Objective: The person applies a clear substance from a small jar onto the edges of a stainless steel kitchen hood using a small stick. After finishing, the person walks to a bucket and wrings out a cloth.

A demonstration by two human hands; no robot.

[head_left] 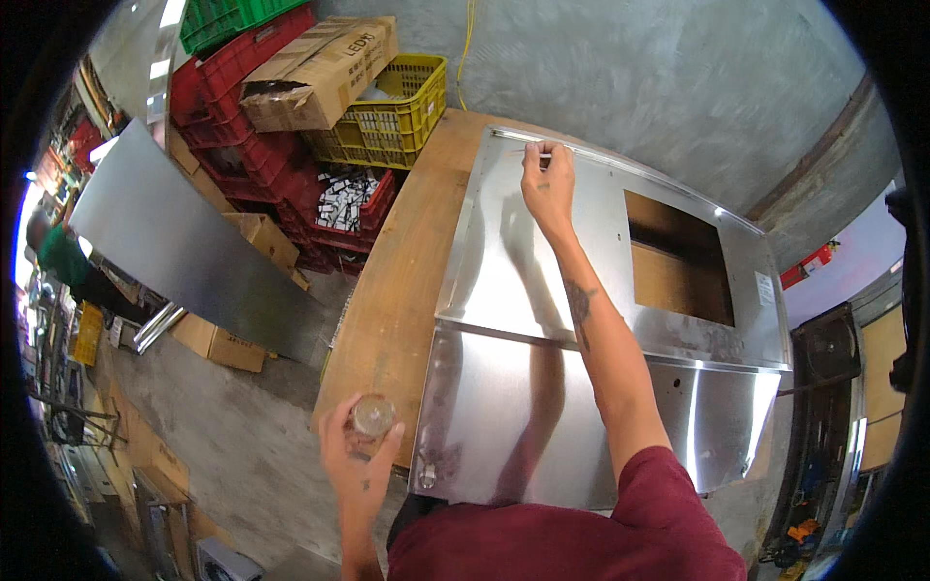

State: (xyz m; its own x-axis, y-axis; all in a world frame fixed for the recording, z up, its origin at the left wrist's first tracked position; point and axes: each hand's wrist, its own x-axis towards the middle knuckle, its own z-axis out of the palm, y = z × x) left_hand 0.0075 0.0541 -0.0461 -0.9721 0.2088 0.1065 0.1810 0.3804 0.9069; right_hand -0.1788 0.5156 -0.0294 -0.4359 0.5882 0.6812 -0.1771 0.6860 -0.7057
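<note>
Fingers point(332, 424) of one hand point(357, 467) hold one clear container point(374, 417).

I have, over the remote feed, the metal housing point(603, 223) lying on the wooden table point(387, 290), the wall point(620, 77) behind it, stacked plastic crates point(266, 179) left of the table with a cardboard box point(325, 73) resting on them, and a metal sheet point(184, 232) farther left.

Mottled grey wall point(639, 87), concrete floor point(237, 416).
</note>
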